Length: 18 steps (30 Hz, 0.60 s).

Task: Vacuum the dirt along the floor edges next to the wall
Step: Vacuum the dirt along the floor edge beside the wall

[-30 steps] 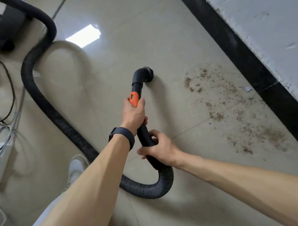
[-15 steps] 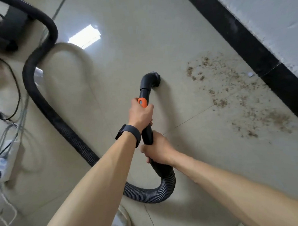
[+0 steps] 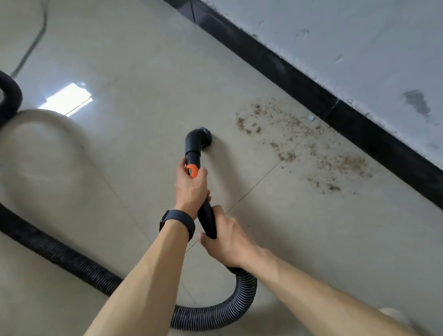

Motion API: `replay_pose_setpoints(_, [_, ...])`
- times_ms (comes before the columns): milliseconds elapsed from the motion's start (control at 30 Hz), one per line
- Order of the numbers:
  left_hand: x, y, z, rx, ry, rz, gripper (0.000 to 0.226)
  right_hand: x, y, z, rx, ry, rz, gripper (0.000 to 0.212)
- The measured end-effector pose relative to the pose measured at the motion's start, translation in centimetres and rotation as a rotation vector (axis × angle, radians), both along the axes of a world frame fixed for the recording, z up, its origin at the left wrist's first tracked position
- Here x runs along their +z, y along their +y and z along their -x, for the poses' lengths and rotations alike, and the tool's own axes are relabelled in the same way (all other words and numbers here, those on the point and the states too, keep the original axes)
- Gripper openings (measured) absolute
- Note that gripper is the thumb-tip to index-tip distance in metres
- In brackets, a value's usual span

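**Vacuum wand held two-handed; dirt patch lies beside the baseboard**

A black vacuum wand (image 3: 199, 173) is seen at the centre of the frame, running up from the lower middle to a curved nozzle (image 3: 202, 139) whose mouth is turned down at the tiled floor (image 3: 136, 57). The left hand (image 3: 192, 187) is clenched around the upper part of the wand, with the thumb laid beside an orange switch (image 3: 192, 170); a black wristband (image 3: 178, 223) is worn on that wrist. The right hand (image 3: 226, 239) is wrapped around the lower end of the wand, just above the joint with the ribbed hose (image 3: 215, 316). Both grips are closed on the wand.

The hose is looped under the right forearm at the lower centre, then carried off to the left edge of the frame and up to the upper left.

A scatter of brown dirt (image 3: 302, 145) is recorded right of centre, spread along the floor next to the black baseboard (image 3: 300, 87) (which runs diagonally from top centre to the right edge). The nozzle stands near the patch's left end, apart from it. A pale wall (image 3: 349, 37) with scuffs rises above the baseboard. A bright reflection (image 3: 67, 100) is noted at the upper left.
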<state>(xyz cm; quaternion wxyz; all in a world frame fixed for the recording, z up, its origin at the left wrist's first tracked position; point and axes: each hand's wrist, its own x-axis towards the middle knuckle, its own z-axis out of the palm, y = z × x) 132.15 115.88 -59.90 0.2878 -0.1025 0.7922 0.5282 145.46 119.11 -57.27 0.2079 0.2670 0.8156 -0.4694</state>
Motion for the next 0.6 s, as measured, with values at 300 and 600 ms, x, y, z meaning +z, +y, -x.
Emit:
replay_pose_setpoints(300, [0.3, 2.9, 0.5, 0.009, -0.056, -0.099, 0.047, 2.4, 2.9, 1.1, 0.072, -0.081, -0.129, 0.03])
replay_pose_setpoints(600, [0.9, 7.7, 0.1, -0.012, -0.074, -0.176, 0.035, 2.5, 7.5, 1.0, 0.048, -0.114, -0.177, 0.031])
